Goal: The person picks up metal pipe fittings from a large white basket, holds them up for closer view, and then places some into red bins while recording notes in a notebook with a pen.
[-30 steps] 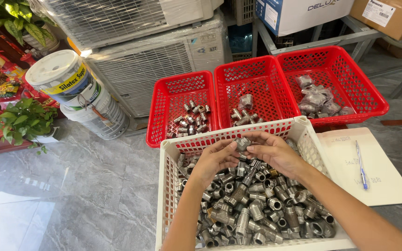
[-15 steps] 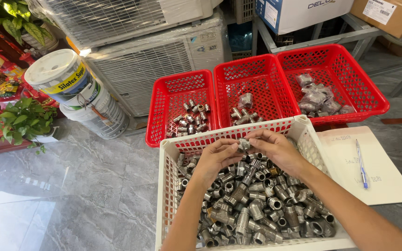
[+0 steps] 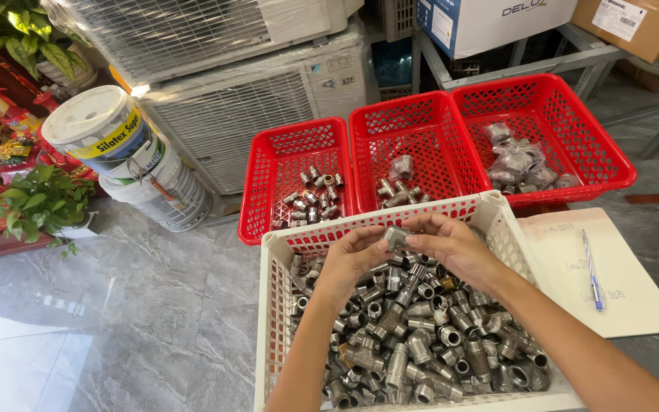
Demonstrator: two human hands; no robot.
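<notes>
Together lifted just above the white plastic crate full of grey metal pipe fittings, left hand and right hand both pinching one small grey metal fitting between fingertips, apparently for a closer look, near three red baskets.

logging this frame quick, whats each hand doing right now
Left hand: fingers closed on the small metal fitting, above the white basket.
Right hand: fingers closed on the same fitting from the other side.
</notes>
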